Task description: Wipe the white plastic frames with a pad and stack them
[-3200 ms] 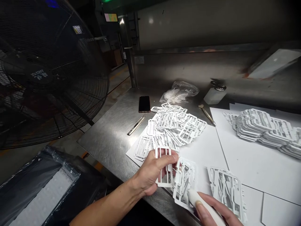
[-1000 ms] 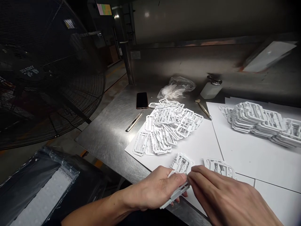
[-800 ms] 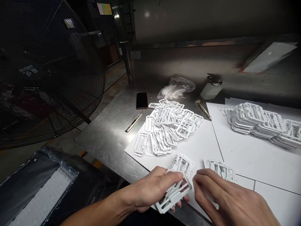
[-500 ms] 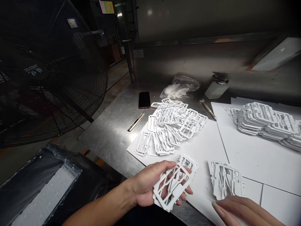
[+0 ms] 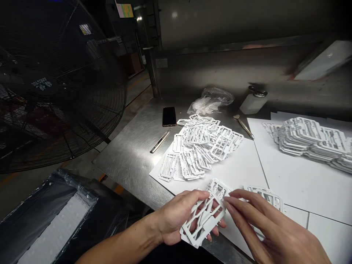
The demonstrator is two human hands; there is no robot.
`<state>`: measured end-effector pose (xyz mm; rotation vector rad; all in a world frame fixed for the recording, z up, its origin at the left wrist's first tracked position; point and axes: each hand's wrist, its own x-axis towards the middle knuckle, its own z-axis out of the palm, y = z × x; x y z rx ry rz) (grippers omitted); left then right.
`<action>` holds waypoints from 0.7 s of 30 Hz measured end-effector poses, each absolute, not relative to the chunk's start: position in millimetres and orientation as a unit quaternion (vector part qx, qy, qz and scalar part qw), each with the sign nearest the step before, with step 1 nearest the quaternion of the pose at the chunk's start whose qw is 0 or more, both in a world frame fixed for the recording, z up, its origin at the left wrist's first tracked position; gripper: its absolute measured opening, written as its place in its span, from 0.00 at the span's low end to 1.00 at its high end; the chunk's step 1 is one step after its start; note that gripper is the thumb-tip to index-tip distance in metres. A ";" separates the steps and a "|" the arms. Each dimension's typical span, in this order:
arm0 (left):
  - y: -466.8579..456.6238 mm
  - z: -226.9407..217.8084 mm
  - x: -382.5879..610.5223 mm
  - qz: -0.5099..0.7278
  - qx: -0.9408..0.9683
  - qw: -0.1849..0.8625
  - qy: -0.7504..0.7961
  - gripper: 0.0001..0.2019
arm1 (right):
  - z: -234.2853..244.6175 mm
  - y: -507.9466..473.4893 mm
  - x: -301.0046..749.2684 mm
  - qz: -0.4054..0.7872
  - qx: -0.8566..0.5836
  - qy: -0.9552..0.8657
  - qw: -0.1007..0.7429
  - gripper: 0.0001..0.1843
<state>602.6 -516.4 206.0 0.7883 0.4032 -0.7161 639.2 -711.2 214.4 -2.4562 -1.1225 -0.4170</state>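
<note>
My left hand (image 5: pixel 176 218) grips a small stack of white plastic frames (image 5: pixel 204 222) near the table's front edge, thumb across the top. My right hand (image 5: pixel 271 231) reaches in from the right, fingers extended, fingertips touching the right edge of that stack; it holds nothing I can see. Just beyond lie two small piles of frames (image 5: pixel 218 187), (image 5: pixel 271 198) on white paper (image 5: pixel 242 172). A loose heap of frames (image 5: pixel 202 148) sits mid-table, and a neat stacked row of frames (image 5: pixel 310 141) lies at the right.
A phone (image 5: pixel 168 116), a metal tool (image 5: pixel 160 141), a second tool (image 5: pixel 244 126), a plastic bag (image 5: pixel 210 101) and a white bottle (image 5: pixel 253 102) lie toward the back of the steel table (image 5: pixel 129 157). A big black fan (image 5: pixel 55 84) stands left; a wrapped tray (image 5: pixel 52 227) sits below.
My right hand moved from the lower right back up to the stack in my left hand. Earlier it held a white tool, now gone from view. The left hand tilted the stack flatter.
</note>
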 end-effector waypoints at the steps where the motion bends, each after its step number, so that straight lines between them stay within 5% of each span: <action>1: -516.6 207.2 602.1 -0.336 0.395 0.833 0.191 0.22 | 218.5 -708.9 643.1 -0.135 -0.874 -0.424 0.194 0.14; 21: -509.1 228.9 603.5 -0.334 0.612 0.709 0.101 0.23 | 233.5 -696.2 656.8 -0.001 -0.842 -0.508 0.180 0.17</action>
